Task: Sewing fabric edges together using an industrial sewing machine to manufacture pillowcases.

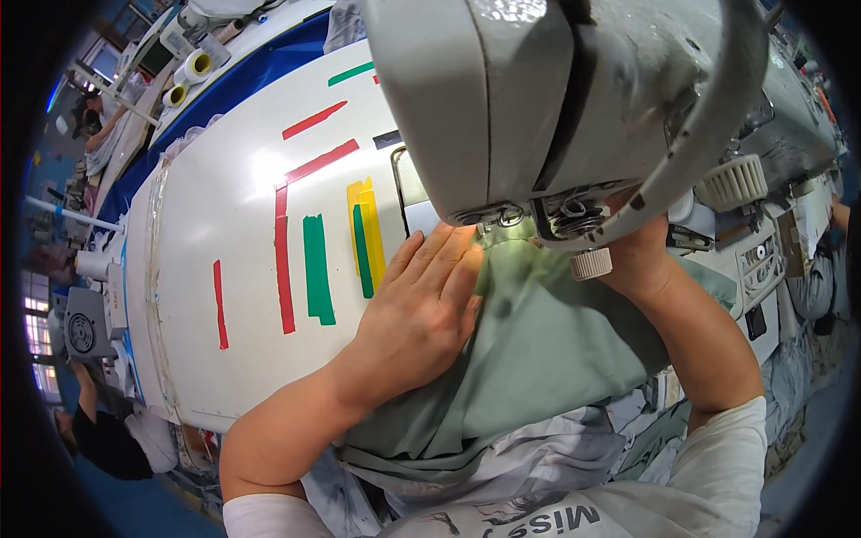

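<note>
A sage-green piece of fabric [565, 332] drapes from under the sewing machine's head [520, 108] down over the table's front edge toward my lap. My left hand [426, 300] lies flat on the fabric's left edge, fingers stretched out close together, with the tips just left of the lit needle area. On the far side of the machine head, my right hand [639, 260] reaches in at the fabric's right side. The machine head hides its fingers, so their grip does not show. The needle and presser foot are mostly hidden too.
Red, green and yellow tape strips [318, 269] mark the white tabletop [242, 224] on the left. A thick pale hose [708, 134] curves past the machine's right side. Thread cones [193, 67] stand at the back left. Other people [117, 439] sit at the far left.
</note>
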`<state>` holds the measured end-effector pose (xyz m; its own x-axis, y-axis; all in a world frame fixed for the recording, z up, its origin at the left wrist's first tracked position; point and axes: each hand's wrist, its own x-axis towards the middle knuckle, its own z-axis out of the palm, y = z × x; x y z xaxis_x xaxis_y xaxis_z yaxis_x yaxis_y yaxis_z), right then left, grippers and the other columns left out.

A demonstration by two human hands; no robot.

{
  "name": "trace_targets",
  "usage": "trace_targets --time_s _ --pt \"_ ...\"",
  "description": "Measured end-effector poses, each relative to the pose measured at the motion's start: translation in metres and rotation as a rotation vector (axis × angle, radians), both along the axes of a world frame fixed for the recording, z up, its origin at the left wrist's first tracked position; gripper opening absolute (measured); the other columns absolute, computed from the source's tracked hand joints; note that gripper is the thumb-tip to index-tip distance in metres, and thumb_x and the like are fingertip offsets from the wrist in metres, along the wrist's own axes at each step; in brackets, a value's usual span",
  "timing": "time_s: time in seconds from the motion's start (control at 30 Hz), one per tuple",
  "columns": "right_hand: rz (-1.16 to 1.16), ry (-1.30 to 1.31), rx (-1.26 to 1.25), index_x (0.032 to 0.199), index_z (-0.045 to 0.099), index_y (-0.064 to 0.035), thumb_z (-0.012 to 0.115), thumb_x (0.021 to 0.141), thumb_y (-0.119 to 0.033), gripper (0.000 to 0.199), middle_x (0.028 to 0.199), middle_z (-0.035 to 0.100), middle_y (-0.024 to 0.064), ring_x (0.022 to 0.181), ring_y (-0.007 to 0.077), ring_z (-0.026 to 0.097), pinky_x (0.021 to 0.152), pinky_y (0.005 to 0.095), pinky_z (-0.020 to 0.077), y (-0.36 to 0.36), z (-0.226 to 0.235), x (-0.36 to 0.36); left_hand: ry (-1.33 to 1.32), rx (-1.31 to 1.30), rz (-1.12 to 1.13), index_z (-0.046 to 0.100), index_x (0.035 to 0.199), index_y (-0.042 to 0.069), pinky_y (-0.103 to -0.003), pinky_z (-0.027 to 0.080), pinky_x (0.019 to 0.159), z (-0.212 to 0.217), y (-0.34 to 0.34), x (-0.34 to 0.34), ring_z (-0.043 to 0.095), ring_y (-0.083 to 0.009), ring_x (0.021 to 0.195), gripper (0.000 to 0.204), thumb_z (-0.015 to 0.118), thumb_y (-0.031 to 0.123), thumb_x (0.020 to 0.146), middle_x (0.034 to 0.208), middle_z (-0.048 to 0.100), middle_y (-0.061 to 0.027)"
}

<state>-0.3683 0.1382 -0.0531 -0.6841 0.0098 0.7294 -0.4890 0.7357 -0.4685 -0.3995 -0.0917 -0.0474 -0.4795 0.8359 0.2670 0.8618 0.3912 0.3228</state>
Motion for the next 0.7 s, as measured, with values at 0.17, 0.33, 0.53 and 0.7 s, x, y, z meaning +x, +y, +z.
trace_targets --time_s 0.17,0.33,0.53,0.7 --pt "0.041 -0.155 -0.122 0.090 0.057 -0.0025 0.065 0.062 0.004 0.029 0.073 0.059 0.0128 0.066 0.0351 0.058 0.061 0.0420 0.0442 0.003 -0.008 0.000 -0.025 -0.008 -0.007 0.047 0.117 -0.006 -0.045 0.036 0.097 0.001 0.000 0.003 0.048 -0.0397 0.116 0.047 0.061 0.003 0.073 0.128 0.045 -0.0266" --pt "-0.032 -0.210 -0.043 0.089 0.057 -0.0027 0.067 0.063 0.000 0.028 0.074 0.060 0.0126 0.070 0.0344 0.058 0.064 0.0421 0.0441 0.000 0.001 0.005 -0.039 -0.023 -0.012 0.046 0.117 -0.007 -0.045 0.036 0.098 0.002 0.000 0.005 0.046 -0.0400 0.119 0.047 0.061 0.002 0.073 0.128 0.045 -0.0275" --pt "-0.131 -0.282 0.075 0.089 0.056 -0.0031 0.070 0.064 -0.006 0.029 0.076 0.061 0.0123 0.075 0.0334 0.059 0.069 0.0422 0.0439 -0.005 0.017 0.011 -0.033 -0.014 -0.018 0.047 0.118 -0.005 -0.044 0.036 0.098 0.003 -0.003 0.004 0.046 -0.0395 0.119 0.048 0.062 0.003 0.073 0.129 0.045 -0.0274" --pt "-0.081 -0.672 0.213 0.086 0.056 -0.0037 0.073 0.065 -0.013 0.029 0.077 0.061 0.0109 0.078 0.0308 0.059 0.077 0.0396 0.0412 -0.002 0.014 0.012 0.005 0.000 -0.027 0.052 0.118 0.001 -0.044 0.038 0.094 -0.002 -0.002 -0.001 0.053 -0.0362 0.107 0.048 0.064 0.005 0.072 0.129 0.045 -0.0247"
